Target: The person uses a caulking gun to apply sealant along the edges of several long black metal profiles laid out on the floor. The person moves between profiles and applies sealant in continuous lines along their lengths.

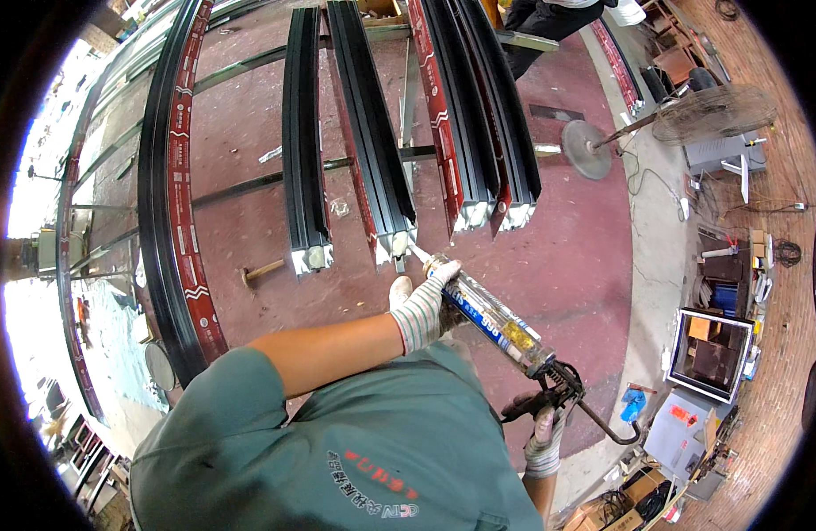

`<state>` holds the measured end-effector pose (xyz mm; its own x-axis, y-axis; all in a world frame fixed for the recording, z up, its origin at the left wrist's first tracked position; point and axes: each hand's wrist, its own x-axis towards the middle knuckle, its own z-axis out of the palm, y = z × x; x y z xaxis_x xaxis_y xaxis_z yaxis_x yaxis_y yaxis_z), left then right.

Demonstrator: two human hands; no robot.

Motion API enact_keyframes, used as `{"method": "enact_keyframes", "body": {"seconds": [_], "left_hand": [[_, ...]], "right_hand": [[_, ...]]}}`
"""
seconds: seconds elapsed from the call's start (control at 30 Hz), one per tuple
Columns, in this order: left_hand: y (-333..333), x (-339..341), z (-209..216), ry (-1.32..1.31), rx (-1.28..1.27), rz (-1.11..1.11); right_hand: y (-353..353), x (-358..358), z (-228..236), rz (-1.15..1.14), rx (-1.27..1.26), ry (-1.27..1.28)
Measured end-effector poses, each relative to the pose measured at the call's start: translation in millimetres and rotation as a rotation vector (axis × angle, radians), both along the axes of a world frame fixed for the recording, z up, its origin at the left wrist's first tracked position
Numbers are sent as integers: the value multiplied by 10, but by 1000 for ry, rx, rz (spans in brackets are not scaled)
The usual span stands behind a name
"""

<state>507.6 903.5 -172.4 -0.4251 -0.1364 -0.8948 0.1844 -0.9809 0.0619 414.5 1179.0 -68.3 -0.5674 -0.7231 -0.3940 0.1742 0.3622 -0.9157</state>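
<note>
My left hand [425,308], in a striped knit glove with bare fingertips, is wrapped round the front of a caulking gun [496,320] loaded with a sealant tube. My right hand [543,442], gloved too, grips the gun's black handle at the rear; part of its fingers is hidden. The white nozzle [418,252] points at the cut end [396,243] of a black window-frame profile [368,115] with red film on its side. Whether the tip touches it I cannot tell. Other profiles [306,133] lie alongside, their pale hollow ends toward me.
Metal rails [240,183] run crosswise under the profiles. A long film-wrapped profile [180,177] lies at the left. A hammer [264,271] rests on the red floor. At the right stand a fan [713,115] and a square frame [710,356]. Another person's dark-trousered leg [540,35] shows at the top.
</note>
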Motion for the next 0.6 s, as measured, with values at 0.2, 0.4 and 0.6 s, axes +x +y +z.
{"method": "enact_keyframes", "body": {"seconds": [0.2,0.4,0.6], "left_hand": [[8,33,-99,-4,20,38],[15,67,-54,16,16,29],[19,66,-118,42,14,34]], "right_hand": [[-22,21,-4,-51,15,2],[137,32,-171,-81,41,47],[342,59,-397,-194,12,-78]]}}
